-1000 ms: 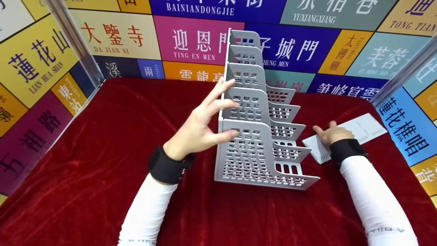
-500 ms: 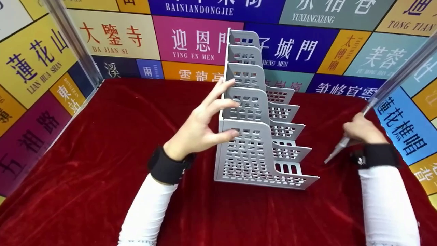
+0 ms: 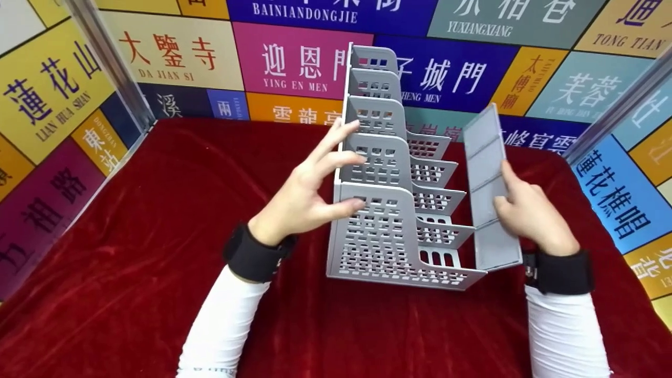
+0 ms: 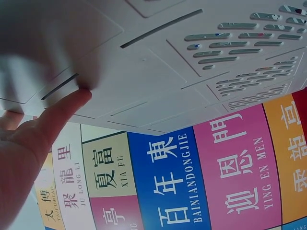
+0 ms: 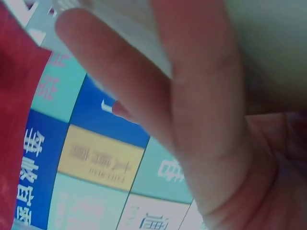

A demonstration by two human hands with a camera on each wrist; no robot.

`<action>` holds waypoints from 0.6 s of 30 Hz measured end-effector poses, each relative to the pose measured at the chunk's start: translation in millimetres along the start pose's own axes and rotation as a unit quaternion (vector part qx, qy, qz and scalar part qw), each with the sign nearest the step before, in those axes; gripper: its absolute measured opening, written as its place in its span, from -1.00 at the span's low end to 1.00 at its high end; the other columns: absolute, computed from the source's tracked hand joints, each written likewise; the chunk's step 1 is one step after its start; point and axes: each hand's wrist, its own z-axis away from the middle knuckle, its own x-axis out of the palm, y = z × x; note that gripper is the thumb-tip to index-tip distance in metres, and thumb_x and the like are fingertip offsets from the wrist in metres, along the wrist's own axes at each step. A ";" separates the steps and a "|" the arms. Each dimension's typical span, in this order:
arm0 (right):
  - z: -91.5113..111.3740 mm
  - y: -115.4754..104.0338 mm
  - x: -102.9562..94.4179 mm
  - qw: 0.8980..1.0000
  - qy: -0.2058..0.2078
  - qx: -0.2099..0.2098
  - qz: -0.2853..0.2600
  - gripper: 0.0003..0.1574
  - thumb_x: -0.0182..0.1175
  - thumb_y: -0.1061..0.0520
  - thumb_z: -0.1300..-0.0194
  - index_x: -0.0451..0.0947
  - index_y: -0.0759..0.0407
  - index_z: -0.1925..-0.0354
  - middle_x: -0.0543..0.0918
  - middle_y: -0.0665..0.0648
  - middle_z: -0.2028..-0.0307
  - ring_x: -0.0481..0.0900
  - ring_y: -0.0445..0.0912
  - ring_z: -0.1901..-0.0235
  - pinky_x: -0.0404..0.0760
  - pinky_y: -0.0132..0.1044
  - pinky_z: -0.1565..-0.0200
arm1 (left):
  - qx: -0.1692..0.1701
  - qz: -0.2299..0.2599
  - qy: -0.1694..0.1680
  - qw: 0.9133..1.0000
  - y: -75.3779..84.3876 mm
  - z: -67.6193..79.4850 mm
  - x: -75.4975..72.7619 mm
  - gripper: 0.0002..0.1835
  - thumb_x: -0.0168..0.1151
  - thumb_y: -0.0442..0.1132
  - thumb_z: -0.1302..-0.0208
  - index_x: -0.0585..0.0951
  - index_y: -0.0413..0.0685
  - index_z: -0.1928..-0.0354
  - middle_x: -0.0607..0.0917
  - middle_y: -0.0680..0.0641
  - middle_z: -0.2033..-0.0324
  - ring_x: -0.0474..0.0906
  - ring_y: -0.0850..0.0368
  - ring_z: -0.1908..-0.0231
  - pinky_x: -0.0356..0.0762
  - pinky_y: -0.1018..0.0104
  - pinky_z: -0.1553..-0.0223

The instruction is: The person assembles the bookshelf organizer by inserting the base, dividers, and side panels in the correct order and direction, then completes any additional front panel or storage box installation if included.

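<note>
A grey plastic file organizer with perforated dividers stands on the red cloth in the head view. Against its back edge rests my left hand, fingers spread and only slightly bent. In the left wrist view a fingertip touches the organizer's slotted grey back. To the right, my right hand grips a long flat grey panel by its right edge. The panel is tilted up, close beside the organizer's low front, its lower end near the front corner. Fingers fill much of the right wrist view, partly hiding the panel.
A red velvet cloth covers the table and lies in slight folds. Behind it rises a wall of coloured panels with Chinese lettering. Metal posts stand at the back corners.
My right hand has lifted the panel off the cloth, turned it up on edge and brought it left to the organizer's front. My left hand has stayed put.
</note>
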 end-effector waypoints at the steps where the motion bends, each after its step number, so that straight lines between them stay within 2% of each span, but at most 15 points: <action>1: 0.1 -2.6 1.6 1.000 0.003 -0.005 0.000 -0.05 -0.08 0.24 -0.35 -0.23 0.29 -0.58 0.31 0.62 -0.33 0.58 0.32 0.13 0.54 0.18 0.09 | 0.000 0.000 0.000 1.000 0.2 0.0 0.0 -0.44 0.49 -0.15 -0.14 0.52 -0.06 -0.16 0.24 -0.26 -0.50 -0.08 -0.15 -0.60 0.07 -0.03 -0.55; 6: 3.1 -5.4 3.6 1.000 0.003 -0.005 0.005 -0.06 -0.08 0.24 -0.34 -0.20 0.31 -0.57 0.35 0.62 -0.30 0.56 0.23 0.24 0.51 0.10 0.14 | 0.007 0.003 -0.004 1.000 -0.1 -2.6 2.1 -0.45 0.49 -0.14 -0.15 0.52 -0.07 -0.16 0.25 -0.27 -0.49 -0.08 -0.17 -0.59 0.07 -0.02 -0.55; 10: 7.3 -5.0 -1.2 1.000 0.006 0.002 0.007 -0.07 -0.07 0.22 -0.34 -0.18 0.31 -0.57 0.40 0.66 -0.23 0.55 0.16 0.42 0.52 -0.06 0.33 | 0.009 0.003 -0.004 1.000 -0.7 -2.5 2.7 -0.45 0.48 -0.13 -0.16 0.52 -0.07 -0.16 0.26 -0.27 -0.49 -0.07 -0.17 -0.59 0.07 0.00 -0.55; 11: 8.3 -5.1 -3.1 1.000 0.007 0.004 0.007 -0.06 -0.07 0.22 -0.34 -0.18 0.29 -0.58 0.47 0.66 -0.16 0.53 0.13 0.47 0.50 -0.10 0.39 | 0.009 0.003 -0.002 1.000 -0.8 -2.2 2.4 -0.45 0.48 -0.13 -0.15 0.52 -0.07 -0.16 0.26 -0.27 -0.49 -0.07 -0.16 -0.59 0.07 0.00 -0.55; 14: 11.7 -5.7 -9.1 1.000 0.019 0.004 0.002 -0.07 -0.07 0.21 -0.35 -0.17 0.26 -0.58 0.48 0.68 -0.13 0.55 0.14 0.49 0.52 -0.15 0.44 | 0.006 0.002 0.001 1.000 -1.1 -0.5 1.3 -0.45 0.48 -0.13 -0.15 0.52 -0.06 -0.16 0.26 -0.27 -0.49 -0.07 -0.15 -0.59 0.06 0.00 -0.55; 15: 13.0 -5.9 -11.2 1.000 0.019 0.009 0.002 -0.07 -0.08 0.20 -0.36 -0.18 0.23 -0.58 0.53 0.67 -0.06 0.54 0.14 0.51 0.53 -0.16 0.44 | 0.005 0.002 0.001 1.000 -1.1 0.0 0.9 -0.45 0.49 -0.13 -0.15 0.52 -0.06 -0.16 0.26 -0.27 -0.49 -0.07 -0.15 -0.59 0.06 0.00 -0.56; 17: 15.4 -5.9 -14.9 1.000 0.020 0.015 0.002 -0.08 -0.08 0.19 -0.37 -0.18 0.21 -0.59 0.52 0.67 -0.09 0.57 0.14 0.49 0.54 -0.18 0.45 | 0.002 0.002 0.001 1.000 -0.9 0.9 0.2 -0.45 0.48 -0.14 -0.15 0.52 -0.07 -0.16 0.25 -0.27 -0.49 -0.08 -0.15 -0.59 0.05 0.00 -0.56; 18: 16.6 -5.8 -16.7 1.000 0.019 0.015 0.002 -0.09 -0.09 0.19 -0.38 -0.18 0.21 -0.59 0.45 0.67 -0.19 0.60 0.15 0.46 0.56 -0.20 0.44 | 0.001 0.002 0.001 1.000 -0.7 1.3 -0.2 -0.45 0.48 -0.14 -0.15 0.52 -0.07 -0.16 0.25 -0.27 -0.49 -0.08 -0.16 -0.59 0.05 0.00 -0.56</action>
